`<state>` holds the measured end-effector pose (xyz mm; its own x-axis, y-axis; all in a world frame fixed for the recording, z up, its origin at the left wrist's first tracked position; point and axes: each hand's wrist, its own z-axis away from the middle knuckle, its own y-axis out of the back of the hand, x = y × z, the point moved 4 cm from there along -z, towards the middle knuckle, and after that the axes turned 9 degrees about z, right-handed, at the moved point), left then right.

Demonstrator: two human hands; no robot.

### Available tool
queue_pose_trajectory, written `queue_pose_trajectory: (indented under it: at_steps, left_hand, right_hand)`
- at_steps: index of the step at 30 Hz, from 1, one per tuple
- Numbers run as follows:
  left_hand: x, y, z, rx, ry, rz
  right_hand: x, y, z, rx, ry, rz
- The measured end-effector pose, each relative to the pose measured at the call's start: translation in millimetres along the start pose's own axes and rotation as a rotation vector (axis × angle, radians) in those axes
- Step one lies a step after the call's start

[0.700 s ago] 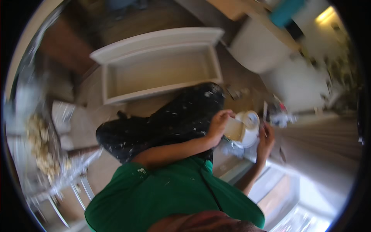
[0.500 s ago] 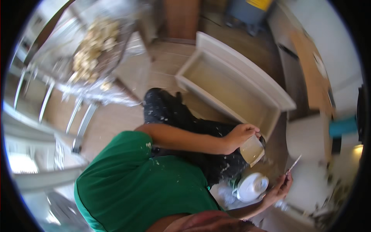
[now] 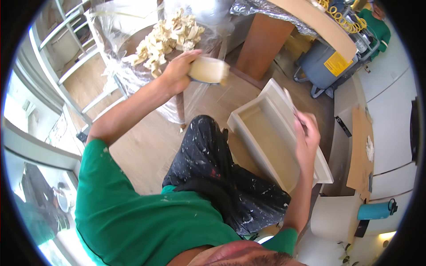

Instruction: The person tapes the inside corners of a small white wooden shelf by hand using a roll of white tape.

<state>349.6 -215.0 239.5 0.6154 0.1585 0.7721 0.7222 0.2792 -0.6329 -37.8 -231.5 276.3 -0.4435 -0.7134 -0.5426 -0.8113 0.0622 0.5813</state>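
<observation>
My left hand (image 3: 178, 72) is raised at the upper left, its fingers closed on a small pale tub (image 3: 207, 70), whose inside looks cream-coloured. The tub is smeared by motion, so its contents cannot be made out. My right hand (image 3: 307, 132) is on the right, pinching a thin, light-tipped tool (image 3: 288, 98) whose kind is unclear. The tool's tip points up and away, over the front panel of a cream-coloured drawer (image 3: 268, 135). This drawer lies on the floor with its open side up. No contact between the tool and the drawer can be made out.
Crumpled cream scraps (image 3: 164, 42) lie heaped on a plastic-covered round table (image 3: 128, 46) beyond my left hand. A metal ladder (image 3: 69, 66) stands at the far left. A grey wheeled machine (image 3: 317, 64) is at the back right, with a person (image 3: 375, 29) behind it. A blue bottle (image 3: 375, 210) is at right.
The view has shifted. My left hand with the tub has gone from beside the drawer up-left toward the heaped scraps. My right hand with the tool has risen from the lower right to the drawer.
</observation>
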Motion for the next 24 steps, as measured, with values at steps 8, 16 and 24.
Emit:
queue_pose_trajectory:
  at_steps: [8,16,24]
  left_hand:
    - [7,109,-54,0.219,-0.242,0.131]
    - [-4,169,-73,0.390,-0.350,0.152]
    - [14,143,-34,0.477,-0.433,-0.102]
  right_hand:
    - [-16,-118,-113,-0.156,0.249,-0.178]
    - [-6,-193,-125,-0.187,0.289,-0.161]
    - [-31,-258,-149,-0.270,0.512,-0.020]
